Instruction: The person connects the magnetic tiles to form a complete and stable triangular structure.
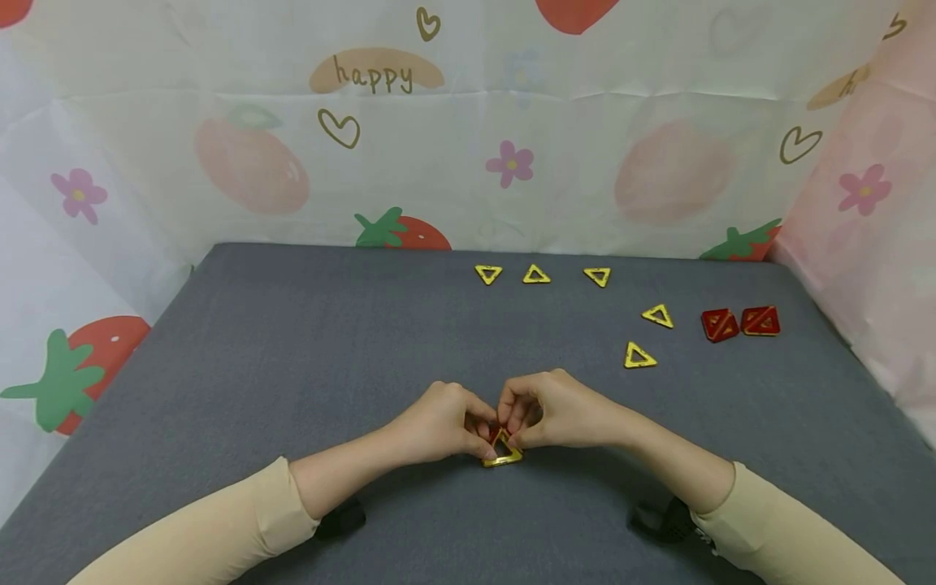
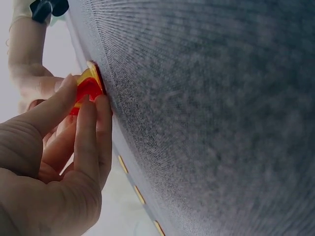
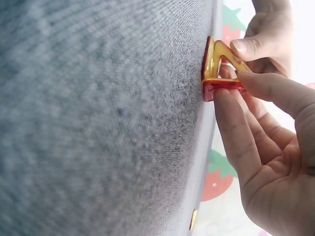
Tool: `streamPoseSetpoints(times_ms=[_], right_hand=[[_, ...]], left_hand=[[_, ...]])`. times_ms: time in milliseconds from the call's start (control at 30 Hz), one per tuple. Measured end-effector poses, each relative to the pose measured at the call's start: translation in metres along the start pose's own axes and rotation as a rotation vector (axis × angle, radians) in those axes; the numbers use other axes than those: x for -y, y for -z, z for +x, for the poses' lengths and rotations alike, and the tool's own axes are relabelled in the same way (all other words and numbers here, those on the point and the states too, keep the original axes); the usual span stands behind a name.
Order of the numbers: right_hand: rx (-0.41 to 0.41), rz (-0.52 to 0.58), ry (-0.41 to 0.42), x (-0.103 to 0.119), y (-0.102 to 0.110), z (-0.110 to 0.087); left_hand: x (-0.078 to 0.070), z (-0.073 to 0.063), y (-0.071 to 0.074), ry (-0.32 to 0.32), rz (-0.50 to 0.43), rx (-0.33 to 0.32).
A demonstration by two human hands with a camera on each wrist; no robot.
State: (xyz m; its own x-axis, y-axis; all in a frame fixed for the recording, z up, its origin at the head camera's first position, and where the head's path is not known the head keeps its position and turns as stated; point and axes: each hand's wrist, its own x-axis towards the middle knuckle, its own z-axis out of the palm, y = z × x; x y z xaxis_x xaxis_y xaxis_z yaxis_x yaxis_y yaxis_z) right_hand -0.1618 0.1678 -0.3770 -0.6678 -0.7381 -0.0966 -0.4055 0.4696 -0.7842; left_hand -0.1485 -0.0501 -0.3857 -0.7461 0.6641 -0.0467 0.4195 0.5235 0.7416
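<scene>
Low over the grey table in the head view, both hands meet at a small joined piece made of a yellow triangle frame (image 1: pixel 503 461) and red parts. My left hand (image 1: pixel 446 418) pinches its left side between thumb and fingers. From the right, my right hand (image 1: pixel 566 410) pinches the same piece near the triangle's top. In the right wrist view, the yellow frame (image 3: pixel 223 50) leans up from a red part (image 3: pixel 209 92) along its lower edge. Fingers partly cover the red part (image 2: pixel 90 87) in the left wrist view.
Loose yellow triangle frames lie toward the back, including one (image 1: pixel 537 275) at the far edge and another (image 1: pixel 639 357) beyond my right hand. Two red squares with diagonal lines, one left (image 1: pixel 720 325) and one right (image 1: pixel 761 321), lie at the right. A printed cloth (image 1: pixel 468 187) hangs behind the table.
</scene>
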Motion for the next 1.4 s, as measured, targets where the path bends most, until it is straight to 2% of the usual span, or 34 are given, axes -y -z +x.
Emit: streamPoseSetpoints(times_ms=[300,500,1067,1400], right_hand=[[0.001,-0.011,0.012,-0.004,0.000,-0.001],[0.004,-0.004,0.015,-0.005,0.000,-0.002],[0.006,0.010,-0.012,-0.005,0.004,-0.003],[-0.093,-0.050,-0.025,-0.013,0.022,-0.013]], left_hand=[[0.001,0.000,-0.001,0.012,0.000,-0.026],[0.002,0.000,-0.002,0.030,-0.018,-0.020],[0.005,0.001,-0.004,0.025,-0.025,-0.018],[0.004,0.001,-0.002,0.094,-0.065,-0.001]])
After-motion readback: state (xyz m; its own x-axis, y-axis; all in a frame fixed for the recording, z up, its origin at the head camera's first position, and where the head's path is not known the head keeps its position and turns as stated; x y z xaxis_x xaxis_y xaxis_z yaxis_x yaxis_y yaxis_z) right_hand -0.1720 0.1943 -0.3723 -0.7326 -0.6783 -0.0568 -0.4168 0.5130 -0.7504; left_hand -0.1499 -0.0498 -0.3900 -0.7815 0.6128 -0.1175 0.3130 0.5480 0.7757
